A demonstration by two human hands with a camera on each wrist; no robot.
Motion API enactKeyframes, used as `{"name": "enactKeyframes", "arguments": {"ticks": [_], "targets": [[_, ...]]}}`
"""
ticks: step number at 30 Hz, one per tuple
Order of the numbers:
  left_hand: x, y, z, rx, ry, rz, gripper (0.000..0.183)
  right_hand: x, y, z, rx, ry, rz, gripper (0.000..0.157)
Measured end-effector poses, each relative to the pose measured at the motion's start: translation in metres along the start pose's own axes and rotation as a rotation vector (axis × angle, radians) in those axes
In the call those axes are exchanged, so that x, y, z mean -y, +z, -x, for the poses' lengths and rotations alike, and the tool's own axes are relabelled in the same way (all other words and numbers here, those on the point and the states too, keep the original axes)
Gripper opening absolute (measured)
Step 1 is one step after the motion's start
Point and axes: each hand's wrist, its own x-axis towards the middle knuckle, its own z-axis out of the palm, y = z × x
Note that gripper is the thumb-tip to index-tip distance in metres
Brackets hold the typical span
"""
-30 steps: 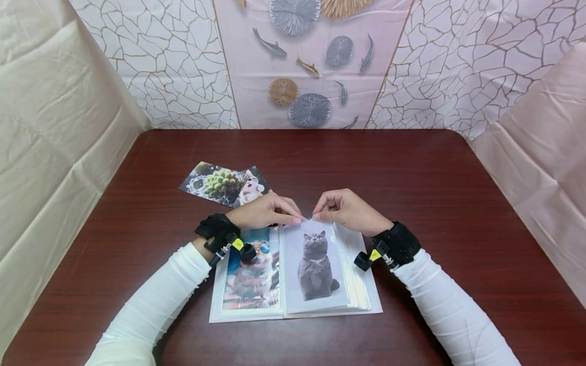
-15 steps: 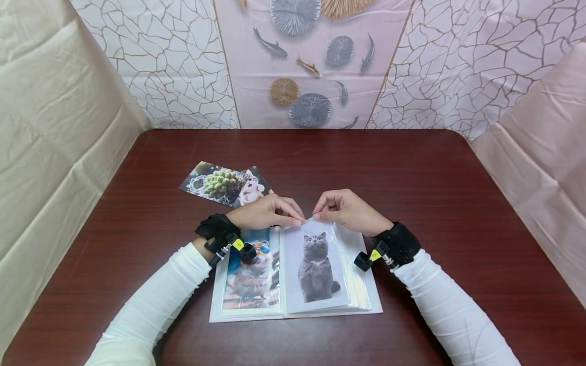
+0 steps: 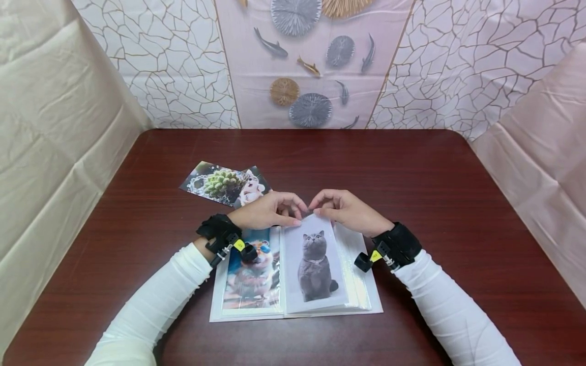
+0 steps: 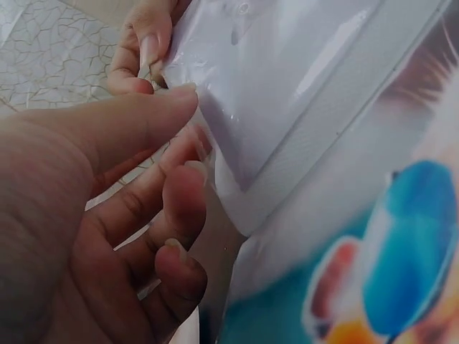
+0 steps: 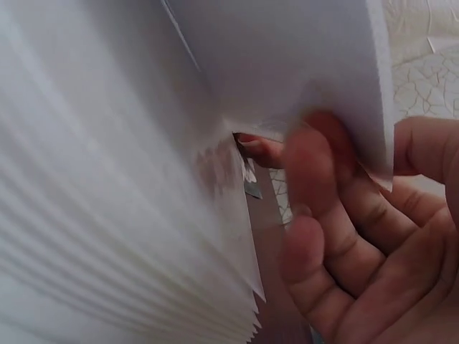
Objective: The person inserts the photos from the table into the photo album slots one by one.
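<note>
An open white photo album lies on the table. On its right side is a photo of a grey cat in a clear-pocket page. My left hand pinches the page's top edge near the spine; in the left wrist view, the thumb lies over the clear plastic pocket with fingers curled behind. My right hand pinches the cat photo's top corner, thumb in front. The right wrist view shows its fingers behind a white sheet, raised from the stacked pages.
Two loose photos lie beyond the left hand: a green succulent and a white kitten, partly overlapping. A photo of a fluffy creature in blue sunglasses fills the album's left page. The dark red table meets patterned cloth walls.
The cat photo's top corner has risen slightly, with the right fingertips shifting a little left. The left fingers have curled up and spread from the thumb. The album stays in place.
</note>
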Motion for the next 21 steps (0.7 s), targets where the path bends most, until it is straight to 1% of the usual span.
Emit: {"name": "enactKeyframes", "arguments": {"ticks": [2, 5, 8, 10, 14, 19, 21], "targets": [[0.0006, -0.0001, 0.0006, -0.001, -0.009, -0.011, 0.029, 0.0015, 0.0005, 0.0004, 0.023, 0.009, -0.006, 0.02], [0.0012, -0.0002, 0.0012, 0.002, 0.0, -0.038, 0.027, 0.0032, 0.0018, 0.0006, 0.045, 0.005, -0.026, 0.02], [0.0011, -0.0001, 0.0017, -0.007, 0.026, -0.062, 0.024, 0.0046, 0.0036, 0.0006, 0.034, -0.005, -0.05, 0.019], [0.0005, 0.0001, 0.0018, -0.01, 0.039, -0.057, 0.022, 0.0056, 0.0046, 0.001, 0.024, -0.013, -0.057, 0.019], [-0.0025, 0.0003, 0.003, -0.003, 0.037, -0.013, 0.02, 0.0071, 0.0064, 0.0015, 0.011, -0.029, -0.074, 0.02], [-0.0064, 0.002, 0.0041, 0.019, -0.006, 0.067, 0.023, 0.0082, 0.0087, 0.0021, 0.023, -0.056, -0.147, 0.025], [-0.0078, 0.0029, 0.0045, 0.018, -0.019, 0.082, 0.025, 0.0093, 0.0094, 0.0027, 0.027, -0.068, -0.176, 0.028]]}}
